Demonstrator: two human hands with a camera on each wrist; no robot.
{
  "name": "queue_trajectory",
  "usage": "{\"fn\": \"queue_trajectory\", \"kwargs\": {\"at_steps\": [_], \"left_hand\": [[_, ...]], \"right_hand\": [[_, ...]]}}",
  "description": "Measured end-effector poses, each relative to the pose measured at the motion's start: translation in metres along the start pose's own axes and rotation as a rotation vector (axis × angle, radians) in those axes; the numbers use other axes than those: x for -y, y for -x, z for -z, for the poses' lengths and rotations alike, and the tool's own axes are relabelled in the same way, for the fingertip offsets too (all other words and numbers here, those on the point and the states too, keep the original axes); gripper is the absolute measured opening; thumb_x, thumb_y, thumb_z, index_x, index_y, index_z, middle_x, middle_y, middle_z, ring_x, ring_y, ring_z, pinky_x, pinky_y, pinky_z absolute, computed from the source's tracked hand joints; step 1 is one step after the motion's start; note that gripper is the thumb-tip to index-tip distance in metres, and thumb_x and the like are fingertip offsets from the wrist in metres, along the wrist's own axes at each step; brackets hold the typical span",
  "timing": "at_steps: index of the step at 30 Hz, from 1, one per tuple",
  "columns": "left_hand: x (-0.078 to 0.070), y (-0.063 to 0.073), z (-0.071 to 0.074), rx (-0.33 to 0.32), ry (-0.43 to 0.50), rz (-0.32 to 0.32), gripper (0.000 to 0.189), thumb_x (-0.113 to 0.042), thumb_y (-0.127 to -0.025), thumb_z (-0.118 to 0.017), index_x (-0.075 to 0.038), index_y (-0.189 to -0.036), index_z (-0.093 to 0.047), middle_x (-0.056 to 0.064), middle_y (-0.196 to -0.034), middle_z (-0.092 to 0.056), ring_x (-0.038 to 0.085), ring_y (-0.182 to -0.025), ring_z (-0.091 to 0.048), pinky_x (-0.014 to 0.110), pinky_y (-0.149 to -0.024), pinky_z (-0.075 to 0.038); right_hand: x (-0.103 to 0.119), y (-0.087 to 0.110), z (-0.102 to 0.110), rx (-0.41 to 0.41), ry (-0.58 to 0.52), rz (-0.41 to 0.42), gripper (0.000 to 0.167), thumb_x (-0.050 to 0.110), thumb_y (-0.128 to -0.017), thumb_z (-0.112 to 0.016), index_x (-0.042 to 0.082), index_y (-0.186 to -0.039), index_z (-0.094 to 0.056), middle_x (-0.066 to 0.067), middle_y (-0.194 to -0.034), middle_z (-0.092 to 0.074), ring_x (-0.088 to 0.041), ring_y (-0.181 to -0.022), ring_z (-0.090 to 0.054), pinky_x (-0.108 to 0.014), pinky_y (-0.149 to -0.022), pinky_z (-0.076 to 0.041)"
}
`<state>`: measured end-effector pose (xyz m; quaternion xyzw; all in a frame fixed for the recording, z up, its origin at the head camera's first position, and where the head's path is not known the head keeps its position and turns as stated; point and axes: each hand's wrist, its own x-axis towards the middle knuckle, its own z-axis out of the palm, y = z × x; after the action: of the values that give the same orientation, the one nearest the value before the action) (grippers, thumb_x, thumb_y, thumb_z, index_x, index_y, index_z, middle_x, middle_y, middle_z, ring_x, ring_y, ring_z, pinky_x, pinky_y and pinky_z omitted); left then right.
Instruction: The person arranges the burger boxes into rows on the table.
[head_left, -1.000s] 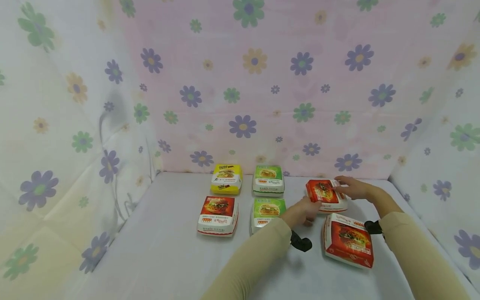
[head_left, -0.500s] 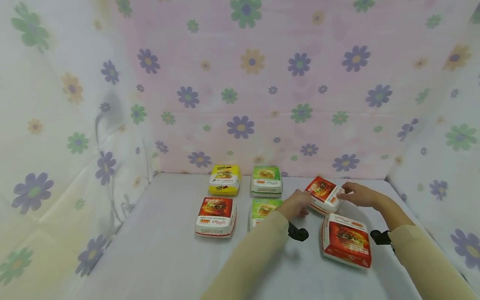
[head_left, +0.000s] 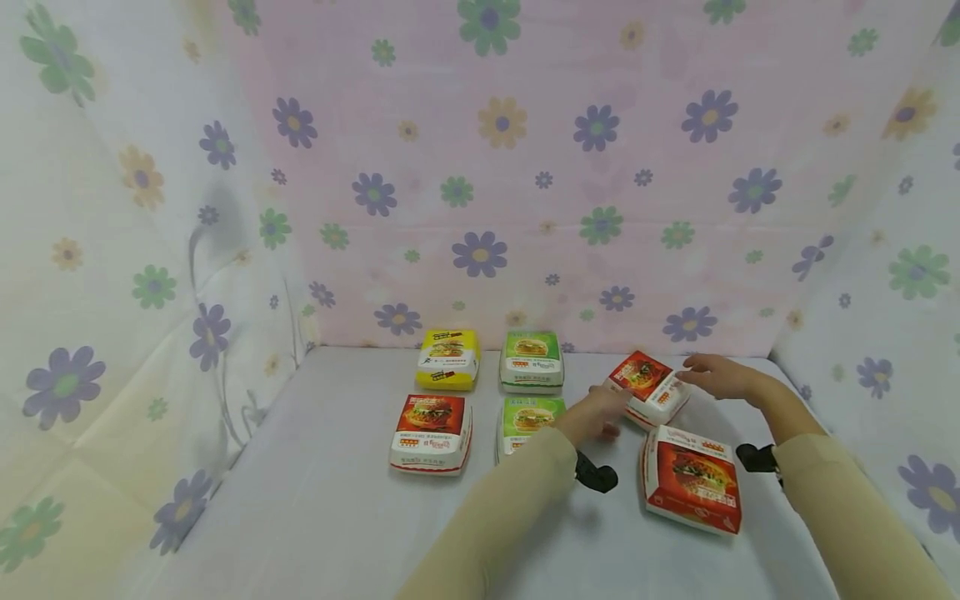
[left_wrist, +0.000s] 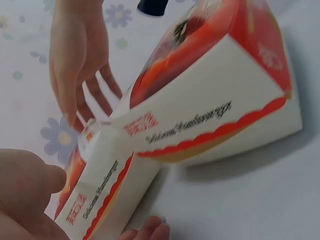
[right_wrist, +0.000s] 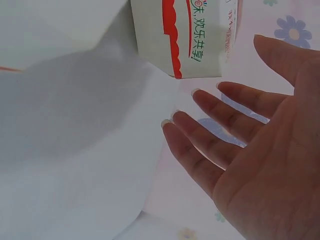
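Note:
A red-and-white hamburger box [head_left: 648, 387] lies turned at an angle on the back right of the table. At its left end is my left hand [head_left: 598, 412]; the left wrist view shows that hand [left_wrist: 25, 195] with thumb and fingers spread apart beside the box [left_wrist: 100, 192]. Whether it touches the box I cannot tell. My right hand [head_left: 722, 377] is at the box's right. In the right wrist view its fingers [right_wrist: 200, 150] are spread, with a gap to the box [right_wrist: 197, 45]. Nearer the front lies a larger red hamburger box [head_left: 692, 481].
To the left stand a yellow box [head_left: 448, 360], a green box [head_left: 532, 362], another green box [head_left: 528, 417] partly behind my left sleeve, and a red-and-white box [head_left: 430, 435]. A flowered cloth [head_left: 480, 167] hangs behind the white table [head_left: 315, 500].
The back right box has turned from nearly straight to angled, its right end swinging toward the front. My left hand shifted slightly left, and my right hand has drawn off the box.

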<state>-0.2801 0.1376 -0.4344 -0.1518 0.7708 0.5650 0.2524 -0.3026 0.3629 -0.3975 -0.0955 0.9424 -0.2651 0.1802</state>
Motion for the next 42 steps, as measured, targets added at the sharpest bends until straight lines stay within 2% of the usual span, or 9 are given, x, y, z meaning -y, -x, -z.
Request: {"fn": "queue_trajectory", "kwargs": {"at_steps": [5,8,14,19,23,28,32,35,42], "left_hand": [[0.003,0.004,-0.011,0.019,-0.011,0.002,0.049,-0.040,-0.100,-0.067,-0.004,-0.131,-0.054,0.015,-0.104,-0.061,0.035,-0.095,-0.066,0.044,-0.091,-0.057],[0.006,0.004,-0.015,0.021,-0.016,-0.012,0.043,-0.039,-0.100,-0.067,-0.003,-0.121,-0.059,0.015,-0.103,-0.061,0.036,-0.094,-0.067,0.045,-0.092,-0.057],[0.005,0.005,-0.014,0.032,-0.045,0.001,0.044,-0.040,-0.100,-0.067,-0.003,-0.123,-0.059,0.015,-0.105,-0.062,0.036,-0.096,-0.068,0.044,-0.091,-0.057],[0.006,-0.001,-0.009,0.067,-0.059,0.006,0.044,-0.042,-0.100,-0.066,-0.006,-0.125,-0.061,0.013,-0.105,-0.063,0.035,-0.094,-0.066,0.044,-0.090,-0.057],[0.008,-0.011,-0.006,0.081,-0.045,-0.021,0.044,-0.042,-0.099,-0.067,-0.005,-0.122,-0.061,0.013,-0.102,-0.063,0.034,-0.093,-0.065,0.044,-0.090,-0.057],[0.007,-0.026,-0.004,0.037,-0.021,-0.049,0.042,-0.042,-0.101,-0.064,-0.006,-0.123,-0.059,0.011,-0.097,-0.062,0.031,-0.091,-0.060,0.044,-0.088,-0.055],[0.005,-0.028,-0.002,-0.018,-0.014,-0.068,0.049,-0.043,-0.103,-0.060,-0.005,-0.134,-0.056,0.012,-0.093,-0.060,0.029,-0.087,-0.059,0.044,-0.084,-0.055],[0.004,-0.028,-0.001,-0.036,-0.011,-0.077,0.054,-0.043,-0.104,-0.058,-0.004,-0.142,-0.052,0.012,-0.092,-0.058,0.029,-0.083,-0.058,0.044,-0.082,-0.055],[0.007,-0.028,-0.002,-0.025,-0.043,-0.090,0.060,-0.045,-0.102,-0.061,-0.003,-0.143,-0.048,0.013,-0.095,-0.057,0.029,-0.085,-0.055,0.045,-0.085,-0.055]], "right_hand": [[-0.003,-0.011,-0.002,0.024,-0.038,-0.014,0.066,0.035,-0.109,-0.048,-0.019,-0.144,-0.034,-0.044,-0.145,-0.036,-0.058,-0.128,-0.045,-0.060,-0.091,-0.055],[-0.007,-0.017,-0.005,0.040,-0.048,-0.012,0.064,0.034,-0.109,-0.048,-0.019,-0.143,-0.036,-0.043,-0.146,-0.035,-0.060,-0.127,-0.046,-0.060,-0.089,-0.055],[-0.011,-0.022,-0.009,0.063,-0.064,-0.008,0.058,0.032,-0.109,-0.047,-0.015,-0.142,-0.042,-0.041,-0.143,-0.042,-0.060,-0.121,-0.052,-0.061,-0.088,-0.055],[-0.009,-0.019,-0.009,0.055,-0.065,-0.002,0.055,0.031,-0.109,-0.049,-0.015,-0.138,-0.047,-0.037,-0.135,-0.052,-0.052,-0.114,-0.059,-0.059,-0.087,-0.056],[-0.005,-0.015,-0.010,0.051,-0.051,0.003,0.052,0.032,-0.108,-0.051,-0.015,-0.131,-0.054,-0.029,-0.122,-0.062,-0.040,-0.105,-0.064,-0.054,-0.084,-0.057],[0.003,-0.011,-0.012,0.063,-0.021,0.001,0.049,0.034,-0.106,-0.055,-0.013,-0.118,-0.065,-0.015,-0.104,-0.071,-0.027,-0.092,-0.068,-0.047,-0.082,-0.058],[0.007,-0.010,-0.015,0.067,-0.006,0.010,0.045,0.034,-0.105,-0.056,-0.008,-0.103,-0.072,-0.010,-0.091,-0.073,-0.025,-0.084,-0.072,-0.040,-0.077,-0.057],[0.008,-0.010,-0.016,0.068,0.006,0.011,0.043,0.033,-0.106,-0.056,-0.006,-0.097,-0.073,-0.010,-0.088,-0.073,-0.025,-0.082,-0.073,-0.040,-0.075,-0.057],[0.006,-0.005,-0.019,0.088,0.032,0.014,0.050,0.038,-0.106,-0.054,-0.009,-0.104,-0.071,-0.016,-0.095,-0.074,-0.031,-0.088,-0.073,-0.051,-0.082,-0.058]]}}
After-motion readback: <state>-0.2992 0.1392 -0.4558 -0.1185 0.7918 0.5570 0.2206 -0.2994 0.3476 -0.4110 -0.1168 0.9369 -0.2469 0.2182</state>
